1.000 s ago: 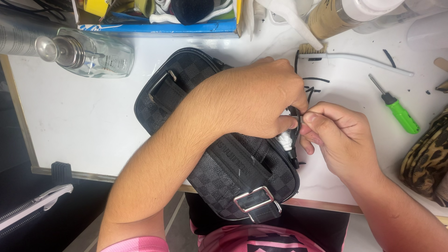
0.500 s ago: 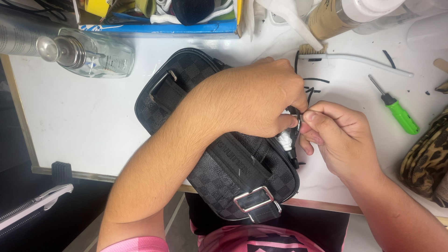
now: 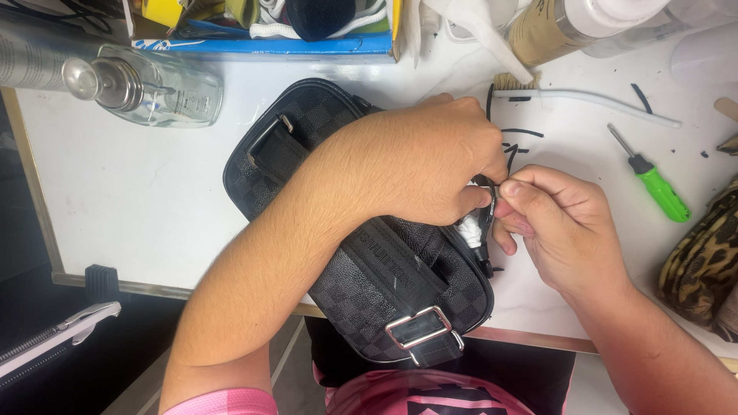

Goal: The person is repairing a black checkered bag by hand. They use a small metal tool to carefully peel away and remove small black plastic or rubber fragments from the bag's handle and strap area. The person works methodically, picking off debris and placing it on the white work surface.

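My left hand (image 3: 419, 157) lies curled over the black checkered bag (image 3: 361, 253), pressing it to the table, its fingertips closed on a small black loop at the bag's right edge. My right hand (image 3: 565, 230) meets it there, thumb and forefinger pinched narrow on the same small black piece; I cannot tell exactly what that piece is. Just under the pinch a bit of white shows against the bag's side. The bag lies slanted across the near edge of the white tabletop (image 3: 131, 207), its silver buckle (image 3: 421, 330) hanging over toward my lap.

Beyond my right hand, a green-handled screwdriver (image 3: 653, 184) lies on the table, with short black strips (image 3: 523, 132) scattered near it and a white-handled brush (image 3: 584, 96) above them. A leopard-print bag (image 3: 703, 265) sits at the right edge. To the left, a clear glass bottle (image 3: 154, 88) lies on its side beside a metal can. A blue box (image 3: 269, 34) of odds and ends lines the far edge. The tabletop has a wooden rim, and the floor below is dark.
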